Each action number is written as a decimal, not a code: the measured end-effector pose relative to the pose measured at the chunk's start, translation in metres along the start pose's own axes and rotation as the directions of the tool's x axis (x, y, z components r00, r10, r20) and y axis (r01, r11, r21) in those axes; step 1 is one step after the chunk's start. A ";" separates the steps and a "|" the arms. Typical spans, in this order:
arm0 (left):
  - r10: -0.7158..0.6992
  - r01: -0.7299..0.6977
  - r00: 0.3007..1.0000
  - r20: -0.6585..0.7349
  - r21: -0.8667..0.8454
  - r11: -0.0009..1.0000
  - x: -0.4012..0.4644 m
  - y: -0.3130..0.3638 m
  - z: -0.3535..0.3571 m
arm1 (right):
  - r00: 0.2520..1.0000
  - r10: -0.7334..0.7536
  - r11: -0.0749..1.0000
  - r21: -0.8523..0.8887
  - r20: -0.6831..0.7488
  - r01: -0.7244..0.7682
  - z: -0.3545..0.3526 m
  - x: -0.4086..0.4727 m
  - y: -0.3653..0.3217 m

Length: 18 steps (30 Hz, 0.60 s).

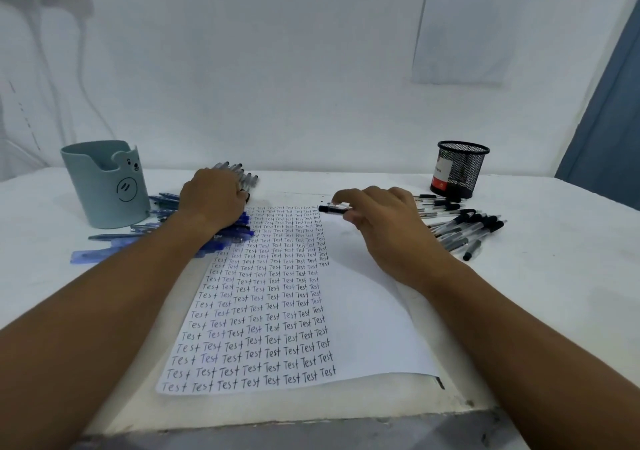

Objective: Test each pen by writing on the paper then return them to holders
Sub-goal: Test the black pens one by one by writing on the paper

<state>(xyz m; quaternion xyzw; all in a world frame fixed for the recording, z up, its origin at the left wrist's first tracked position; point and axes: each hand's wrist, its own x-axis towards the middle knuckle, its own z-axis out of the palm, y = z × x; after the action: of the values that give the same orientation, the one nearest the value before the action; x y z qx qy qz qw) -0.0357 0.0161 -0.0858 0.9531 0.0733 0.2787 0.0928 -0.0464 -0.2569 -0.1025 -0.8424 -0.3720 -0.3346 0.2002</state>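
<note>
The right hand point(384, 221) pinches a black pen point(333, 208) between thumb and curled fingers, holding it level just above the top right of the paper point(367, 311). The left hand point(213, 200) lies knuckles-up on a heap of blue pens point(235, 231) at the paper's left edge; its fingers bend down over the pens, but whether they grip any cannot be told. Beyond its fingertips lies a small bunch of clear pens point(239, 172).

The teal cup point(104, 186), with a bear face on it, stands at far left, more blue pens scattered at its foot; what is inside it is hidden. The black mesh cup point(459, 169) stands at far right with a red-and-white label showing through the mesh. Black pens point(464, 228) lie loose in front of it, just beside the right hand.

The paper's left half is filled with rows of "Test"; its right half is blank. A printed sheet point(467, 27) hangs on the wall.
</note>
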 end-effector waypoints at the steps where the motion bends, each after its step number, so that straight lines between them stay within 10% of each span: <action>1: 0.023 -0.023 1.000 -0.012 -0.011 1.000 -0.002 0.002 -0.001 | 0.999 -0.008 0.999 0.041 -0.037 0.010 -0.002 0.001 -0.002; 7: 0.232 -0.232 0.973 -0.008 -0.056 0.971 -0.008 0.020 -0.005 | 0.939 0.316 0.819 0.540 -0.137 -0.196 -0.014 0.003 -0.014; 11: 0.378 -0.377 0.921 0.090 -0.026 0.926 -0.011 0.029 -0.001 | 0.790 0.611 0.404 0.843 0.041 -0.356 -0.024 0.005 -0.012; 14: 0.461 -0.459 0.877 0.138 -0.047 0.887 -0.013 0.032 0.000 | 0.705 0.680 0.142 0.907 0.202 -0.397 -0.033 0.007 -0.014; 18: 0.520 -0.508 0.821 0.236 -0.115 0.854 -0.013 0.031 0.003 | 0.636 0.732 0.066 0.903 0.246 -0.425 -0.037 0.008 -0.015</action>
<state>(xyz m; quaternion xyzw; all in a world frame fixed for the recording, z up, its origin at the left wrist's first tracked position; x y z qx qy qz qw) -0.0422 -0.0169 -0.0878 0.9629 -0.2057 0.1685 0.0453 -0.0693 -0.2647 -0.0701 -0.5969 -0.0833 -0.0710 0.7948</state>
